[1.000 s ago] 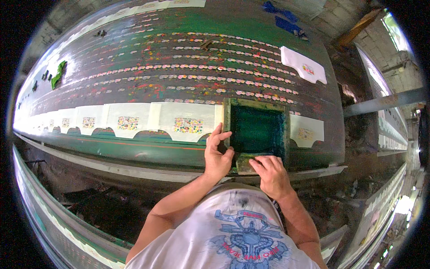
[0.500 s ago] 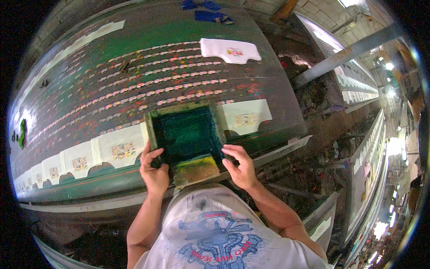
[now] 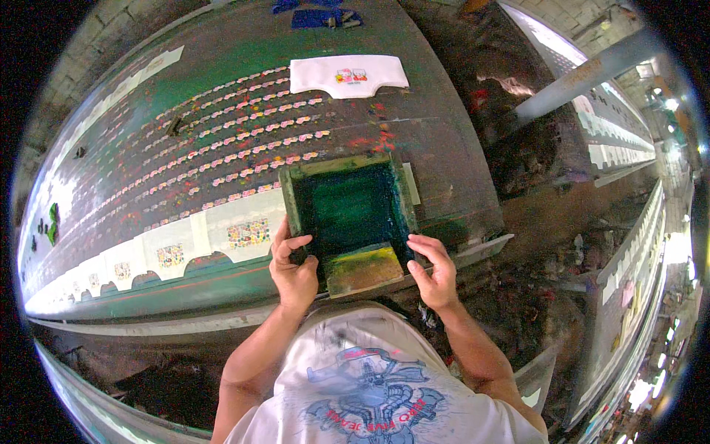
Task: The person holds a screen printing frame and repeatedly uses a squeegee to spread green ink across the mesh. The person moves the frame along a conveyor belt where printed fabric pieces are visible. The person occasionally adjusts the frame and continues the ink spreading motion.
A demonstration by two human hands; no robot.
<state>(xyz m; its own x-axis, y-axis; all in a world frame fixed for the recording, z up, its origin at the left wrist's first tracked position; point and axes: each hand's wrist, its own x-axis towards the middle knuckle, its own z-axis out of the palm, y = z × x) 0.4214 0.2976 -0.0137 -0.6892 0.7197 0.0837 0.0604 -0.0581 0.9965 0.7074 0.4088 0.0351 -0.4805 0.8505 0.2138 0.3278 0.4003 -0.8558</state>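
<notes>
A screen printing frame with a dark green, ink-wet mesh is between my hands at the table's near edge. My left hand grips its left side near the front corner, thumb and fingers curled round the rim. On the right side, my right hand holds the rim between fingers and thumb. A yellow-brown, paint-stained board lies across the near end of the frame; whether it is a squeegee I cannot tell. The frame covers most of a white fabric piece, whose edge shows at the right.
White fabric pieces with colourful prints run leftward along the near edge of the long printing table. Farther back lies another printed white piece, beside rows of small printed marks. Blue cloths rest at the far edge. A metal pole slants at right.
The frame and both hands have shifted right along the table. It now covers most of the rightmost near fabric piece, whose print showed before. The camera view has moved as well.
</notes>
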